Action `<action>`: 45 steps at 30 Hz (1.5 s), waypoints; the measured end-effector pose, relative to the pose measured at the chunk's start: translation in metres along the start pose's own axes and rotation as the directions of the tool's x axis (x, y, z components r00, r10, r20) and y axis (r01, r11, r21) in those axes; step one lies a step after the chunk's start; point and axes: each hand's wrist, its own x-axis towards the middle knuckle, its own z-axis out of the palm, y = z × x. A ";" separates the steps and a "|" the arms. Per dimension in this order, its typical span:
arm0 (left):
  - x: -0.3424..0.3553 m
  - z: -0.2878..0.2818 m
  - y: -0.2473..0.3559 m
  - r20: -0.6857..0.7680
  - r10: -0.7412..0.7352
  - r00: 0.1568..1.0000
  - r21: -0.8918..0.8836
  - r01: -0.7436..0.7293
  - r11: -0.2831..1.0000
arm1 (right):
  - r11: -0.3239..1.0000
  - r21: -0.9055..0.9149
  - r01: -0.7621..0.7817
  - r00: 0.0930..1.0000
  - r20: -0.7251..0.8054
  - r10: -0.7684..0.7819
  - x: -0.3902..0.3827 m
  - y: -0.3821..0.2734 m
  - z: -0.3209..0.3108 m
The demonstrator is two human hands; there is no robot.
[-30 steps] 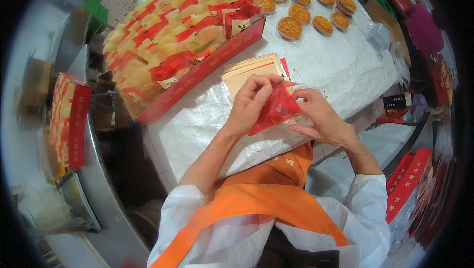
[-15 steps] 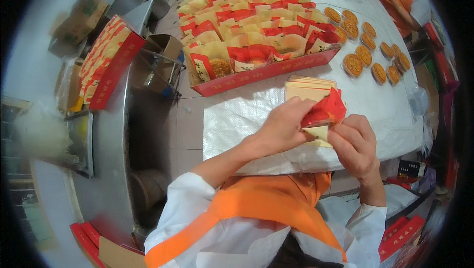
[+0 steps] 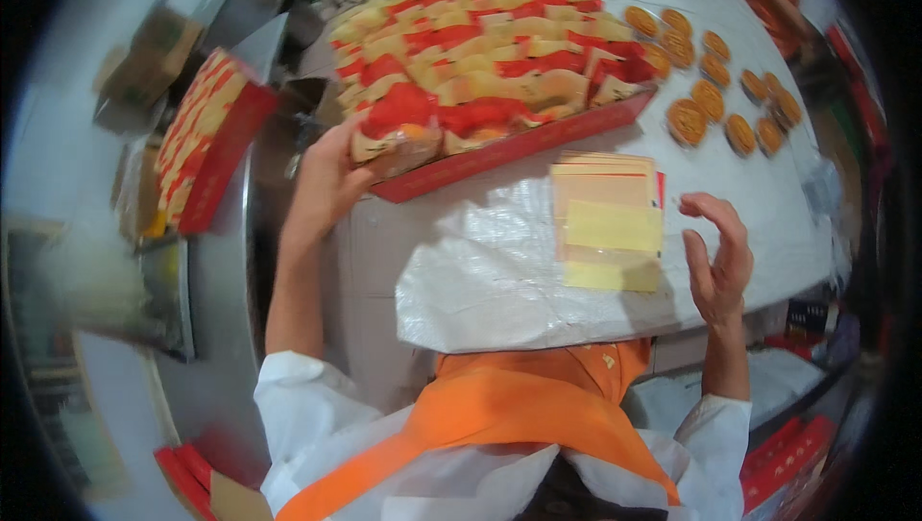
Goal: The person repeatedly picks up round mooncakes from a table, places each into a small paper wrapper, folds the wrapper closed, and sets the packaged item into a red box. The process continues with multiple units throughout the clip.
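Gripping a packet (image 3: 403,142) with the left hand (image 3: 328,180) at the near-left corner of the box (image 3: 519,148), with right hand (image 3: 718,260) spread, empty; might crumple it by squeezing hard.

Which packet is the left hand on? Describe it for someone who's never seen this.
On the white-covered table, find the large red box full of red and cream packets. At its near left corner is a red-topped packet. Unlike its neighbours, it has the left hand at its edge.
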 end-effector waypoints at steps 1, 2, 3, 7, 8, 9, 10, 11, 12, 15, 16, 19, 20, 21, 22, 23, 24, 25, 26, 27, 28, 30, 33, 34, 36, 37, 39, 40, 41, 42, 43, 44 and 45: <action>0.004 -0.002 -0.001 0.061 0.160 0.985 0.040 -0.162 0.986 | 0.999 0.000 -0.044 0.999 -0.014 0.044 -0.001 0.005 0.000; 0.009 -0.001 -0.001 0.067 0.081 0.994 0.073 -0.086 0.994 | 0.994 0.014 -0.110 0.993 -0.034 0.110 -0.001 0.010 -0.001; 0.015 -0.001 -0.002 0.077 0.014 0.997 0.093 -0.022 0.995 | 0.981 0.044 -0.188 0.980 -0.053 0.190 -0.002 0.017 -0.003; 0.026 0.009 -0.007 0.198 0.006 0.980 0.498 -0.105 0.861 | 0.916 0.080 -0.394 0.913 -0.077 0.400 -0.006 0.050 -0.008; 0.027 0.012 -0.009 0.194 -0.056 0.979 0.531 -0.057 0.845 | 0.895 0.044 -0.445 0.894 -0.049 0.446 -0.007 0.061 -0.010; 0.029 0.014 -0.011 0.180 -0.096 0.979 0.555 -0.020 0.832 | 0.881 0.022 -0.473 0.881 -0.024 0.473 -0.008 0.073 -0.011; 0.030 0.017 -0.014 0.169 -0.052 0.984 0.607 -0.062 0.792 | 0.881 -0.118 -0.459 0.888 -0.024 0.459 -0.008 0.087 -0.010; 0.029 0.020 -0.017 0.156 -0.021 0.988 0.680 -0.092 0.727 | 0.874 -0.243 -0.421 0.903 -0.018 0.430 -0.007 0.101 -0.009; 0.029 0.022 -0.019 0.140 0.033 0.990 0.741 -0.127 0.659 | 0.866 -0.361 -0.345 0.930 -0.008 0.367 -0.005 0.116 -0.008; 0.031 0.025 -0.026 0.114 0.228 0.967 0.855 -0.212 0.473 | 0.739 -0.612 -0.282 0.943 -0.034 0.332 0.010 0.163 0.004; 0.032 0.025 -0.029 0.103 0.314 0.944 0.874 -0.237 0.425 | 0.717 -0.659 -0.226 0.960 -0.028 0.277 0.015 0.175 0.006; 0.033 0.025 -0.036 0.051 0.270 0.962 0.864 -0.178 0.470 | 0.601 -0.764 -0.234 0.939 -0.017 0.344 0.029 0.197 0.015; 0.033 0.023 -0.038 0.016 0.212 0.977 0.832 -0.131 0.539 | 0.593 -0.765 -0.250 0.925 -0.007 0.380 0.030 0.199 0.018; 0.032 0.022 -0.040 -0.002 0.166 0.986 0.782 -0.102 0.615 | 0.582 -0.765 -0.277 0.900 0.007 0.436 0.029 0.199 0.020; 0.030 0.020 -0.041 -0.014 0.118 0.993 0.725 -0.071 0.685 | 0.604 -0.756 -0.251 0.909 0.031 0.416 0.025 0.196 0.021; 0.028 0.018 -0.042 -0.049 0.127 0.991 0.618 -0.070 0.783 | 0.620 -0.748 -0.237 0.909 0.054 0.413 0.018 0.191 0.020; 0.024 0.017 -0.042 -0.080 0.131 0.988 0.494 -0.075 0.866 | 0.631 -0.742 -0.226 0.908 0.075 0.413 0.009 0.186 0.018; 0.019 0.017 -0.041 -0.112 0.096 0.989 0.357 -0.050 0.933 | 0.657 -0.721 -0.221 0.918 0.073 0.390 -0.003 0.180 0.017; 0.014 0.020 -0.040 -0.232 0.206 0.951 0.381 -0.106 0.918 | 0.679 -0.702 -0.214 0.928 0.070 0.365 -0.014 0.174 0.014; 0.008 0.025 -0.039 -0.353 0.286 0.891 0.405 -0.130 0.905 | 0.698 -0.683 -0.213 0.935 0.066 0.350 -0.025 0.168 0.011; 0.002 0.033 -0.036 -0.488 0.286 0.825 0.385 -0.090 0.919 | 0.694 -0.692 -0.201 0.942 0.057 0.331 -0.036 0.162 0.006; -0.012 0.058 -0.027 -0.514 0.552 0.657 0.434 -0.356 0.828 | 0.690 -0.700 -0.186 0.956 0.033 0.292 -0.051 0.153 0.000; -0.031 0.120 -0.008 -0.365 0.614 0.700 0.232 -0.570 0.788 | 0.764 -0.605 -0.221 0.964 -0.018 0.265 -0.066 0.140 -0.005; -0.035 0.144 0.001 -0.266 0.638 0.722 0.152 -0.622 0.768 | 0.799 -0.552 -0.237 0.965 -0.038 0.260 -0.068 0.136 -0.006; -0.039 0.189 0.019 -0.086 0.581 0.809 -0.030 -0.585 0.810 | 0.826 -0.469 -0.313 0.949 -0.117 0.293 -0.070 0.126 -0.006; -0.040 0.210 0.028 0.014 0.512 0.859 -0.152 -0.504 0.850 | 0.832 -0.417 -0.366 0.930 -0.158 0.331 -0.071 0.120 -0.005; -0.036 0.247 0.042 0.135 0.464 0.875 -0.274 -0.417 0.866 | 0.740 0.057 -0.671 0.726 -0.155 0.670 -0.073 0.102 -0.010; -0.034 0.262 0.047 0.152 0.444 0.883 -0.315 -0.382 0.869 | 0.550 0.300 -0.779 0.552 -0.087 0.829 -0.075 0.091 -0.014; -0.033 0.277 0.053 0.170 0.425 0.889 -0.355 -0.347 0.868 | 0.497 0.488 -0.717 0.566 -0.009 0.825 -0.077 0.080 -0.017; -0.030 0.285 0.055 0.231 0.379 0.896 -0.379 -0.276 0.883 | 0.382 0.661 -0.646 0.556 0.064 0.829 -0.081 0.067 -0.019; -0.028 0.291 0.056 0.341 0.328 0.881 -0.482 -0.135 0.866 | 0.257 0.818 -0.515 0.605 0.135 0.785 -0.084 0.055 -0.020; -0.026 0.297 0.057 0.490 0.259 0.832 -0.535 0.053 0.843 | 0.189 0.833 -0.519 0.547 0.154 0.823 -0.084 0.047 -0.017; -0.026 0.300 0.058 0.605 0.234 0.761 -0.594 0.235 0.769 | 0.138 0.866 -0.480 0.621 0.224 0.751 -0.086 0.038 -0.017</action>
